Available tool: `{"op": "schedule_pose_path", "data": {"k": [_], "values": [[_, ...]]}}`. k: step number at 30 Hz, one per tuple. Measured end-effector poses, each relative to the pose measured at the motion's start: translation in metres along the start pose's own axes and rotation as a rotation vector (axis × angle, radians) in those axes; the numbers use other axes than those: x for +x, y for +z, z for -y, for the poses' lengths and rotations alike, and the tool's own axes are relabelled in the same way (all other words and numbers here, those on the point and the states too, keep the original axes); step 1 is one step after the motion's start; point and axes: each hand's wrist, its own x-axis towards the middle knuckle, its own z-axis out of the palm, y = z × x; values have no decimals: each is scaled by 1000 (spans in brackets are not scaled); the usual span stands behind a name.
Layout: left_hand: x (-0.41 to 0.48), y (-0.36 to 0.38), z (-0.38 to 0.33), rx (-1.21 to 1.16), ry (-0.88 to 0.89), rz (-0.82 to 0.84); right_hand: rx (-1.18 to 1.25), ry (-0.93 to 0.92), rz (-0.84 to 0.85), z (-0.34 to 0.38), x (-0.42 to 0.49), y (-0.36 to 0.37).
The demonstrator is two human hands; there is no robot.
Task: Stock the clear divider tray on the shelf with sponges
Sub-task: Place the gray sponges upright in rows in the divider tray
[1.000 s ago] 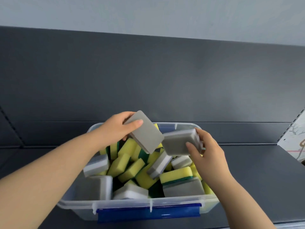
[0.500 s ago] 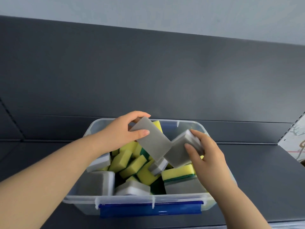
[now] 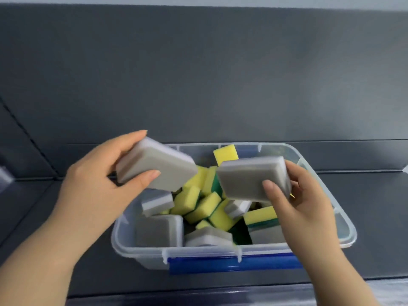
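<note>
The left forearm [image 3: 33, 261] and right forearm [image 3: 335, 279] run off the bottom edge. The left hand [image 3: 92, 184] has most fingers hidden behind the left sponge [image 3: 154, 164]. The right sponge [image 3: 249, 177] partly hides those of the right hand [image 3: 309, 208]. Both sponges cover part of the pile in the bin [image 3: 344, 228]. A pale object [image 3: 4, 177] at the left edge is cut off, too little to identify.

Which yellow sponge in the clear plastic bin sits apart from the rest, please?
The yellow rectangular sponge by the far wall of the clear plastic bin; the others are heaped mid-bin.
</note>
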Motion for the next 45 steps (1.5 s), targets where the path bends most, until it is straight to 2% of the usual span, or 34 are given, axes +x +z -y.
{"op": "schedule_pose_path", "data": {"k": [4,13,18,21,28,32,38,45], "values": [[-31,-65,37,-51,-97,-145,146,-26,0,45,-21,42],[-147,-268,122,144,-291,-289,434,-13,253,146,-133,203],[-206,-331,135,319,-261,-344,449,-80,391,192,-186,274],[-228,-356,138,429,-228,-343,421,-110,456,213,-209,307],[-251,-383,156,386,-322,-389,421,-119,590,229,-228,361],[-237,-385,175,357,-366,-428,427,-78,618,225,-212,393],[-189,-406,207,495,-375,-430,502,-4,623,232,-169,449],[-156,-435,247,606,-419,-475,550,-71,637,252,-121,509]]}}
